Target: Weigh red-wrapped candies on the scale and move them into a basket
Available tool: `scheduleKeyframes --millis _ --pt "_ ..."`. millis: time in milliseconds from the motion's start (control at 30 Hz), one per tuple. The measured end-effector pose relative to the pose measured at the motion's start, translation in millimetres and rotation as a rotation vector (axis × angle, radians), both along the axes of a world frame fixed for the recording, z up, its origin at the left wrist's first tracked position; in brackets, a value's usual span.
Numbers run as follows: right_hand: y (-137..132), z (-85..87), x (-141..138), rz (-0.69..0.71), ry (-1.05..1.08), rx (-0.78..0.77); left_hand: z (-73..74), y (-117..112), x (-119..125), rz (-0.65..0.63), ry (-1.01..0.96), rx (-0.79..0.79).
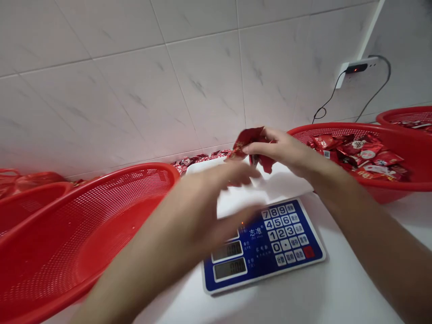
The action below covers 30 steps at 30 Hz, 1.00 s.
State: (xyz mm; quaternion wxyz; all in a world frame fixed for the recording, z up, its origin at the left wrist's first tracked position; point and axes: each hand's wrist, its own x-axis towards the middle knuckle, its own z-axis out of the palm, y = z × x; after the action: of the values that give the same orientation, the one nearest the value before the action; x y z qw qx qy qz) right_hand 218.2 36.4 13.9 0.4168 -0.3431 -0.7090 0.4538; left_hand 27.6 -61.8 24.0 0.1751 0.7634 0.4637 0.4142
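My right hand is closed on some red packets, shiny and crumpled, held above the white pan of a digital scale. How many packets are in the grip I cannot make out. In front of the scale, my left hand is smeared by motion, its thumb and fingers apart with nothing between them. It covers part of the pan and of the blue panel, which has number keys and small displays. A little red shows behind the left fingertips.
At the right stands a red perforated basket partly filled with red packets. A larger red basket with a bare bottom fills the left. More packets lie along the tiled wall behind the scale. A wall socket has cables hanging from it.
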Motion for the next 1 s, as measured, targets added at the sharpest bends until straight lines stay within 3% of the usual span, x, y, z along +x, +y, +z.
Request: scheduleKeyframes --millis 100,200,333,500,567,600,700,767,867,1000 --pt "5.5 -8.6 -9.9 0.028 0.041 -0.052 -0.4 34.9 -1.4 0.040 0.026 0.035" --pt "9.6 -13.8 -7.7 0.095 0.062 -0.123 -9.6 56.4 -10.5 -0.018 -0.142 -0.104" --pt "9.0 -13.9 3.2 0.202 0.061 -0.192 -16.8 66.7 -29.6 -0.097 -0.320 -0.230" --pt "1.1 -7.1 7.5 0.228 -0.035 -0.148 -12.9 68.5 -37.0 -0.236 -0.260 -0.283" --pt "1.4 -5.3 9.0 0.208 -0.051 -0.151 -11.3 66.4 -35.8 -0.176 -0.151 -0.117" --pt "3.0 -5.2 10.5 0.205 -0.047 -0.154 -10.9 65.0 -35.5 -0.111 -0.055 0.047" --pt "11.2 -7.1 17.3 0.210 0.041 -0.195 -11.3 60.0 -37.0 0.077 0.297 0.793" --pt "14.9 -8.7 20.3 0.237 0.102 -0.239 -13.5 57.5 -39.3 0.092 0.484 1.181" --pt "11.2 -8.3 17.6 0.275 0.071 -0.250 -20.5 58.0 -41.2 0.031 0.580 1.374" --pt "-1.7 -2.8 6.1 0.225 0.056 -0.143 -30.8 64.5 -35.4 0.087 0.487 1.378"
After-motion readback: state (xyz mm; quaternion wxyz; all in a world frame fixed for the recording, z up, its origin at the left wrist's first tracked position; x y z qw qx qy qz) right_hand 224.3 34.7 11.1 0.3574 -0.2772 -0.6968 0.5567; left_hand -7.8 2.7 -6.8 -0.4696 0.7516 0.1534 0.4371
